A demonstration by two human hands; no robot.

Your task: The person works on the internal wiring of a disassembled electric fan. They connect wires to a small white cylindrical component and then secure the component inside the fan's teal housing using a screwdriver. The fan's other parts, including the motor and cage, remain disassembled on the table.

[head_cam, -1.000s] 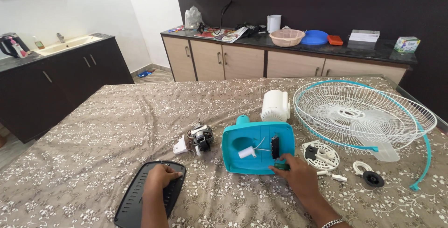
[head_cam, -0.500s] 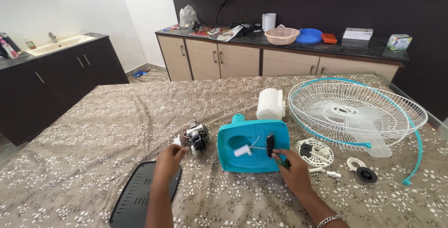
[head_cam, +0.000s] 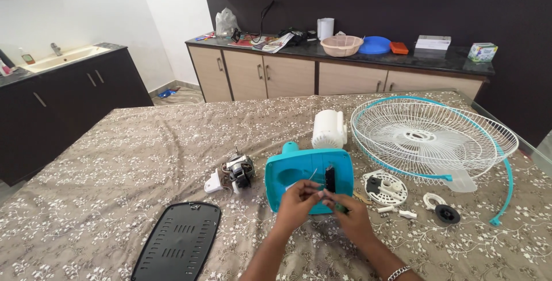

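Turquoise plastic fan base housing [head_cam: 305,171] lies open-side up at counter centre, on the brown floral cloth [head_cam: 115,160]. Both hands meet over its near edge. Left hand [head_cam: 298,203]: fingers pressed together, apparently pinching a small white piece; exact grip unclear. Right hand [head_cam: 352,219]: fingers curled at the same spot, beside a black upright part [head_cam: 330,178] inside the housing.

Judgement: fine work; steady the housing, keep thin wires untwisted.

Around: small metal motor [head_cam: 239,171] just left; white cylindrical motor cover [head_cam: 329,129] beyond; white wire fan guard with turquoise rim [head_cam: 431,137] right; black slotted base plate [head_cam: 178,246] near left. Small white fittings [head_cam: 385,188] lie loose right, easily knocked.
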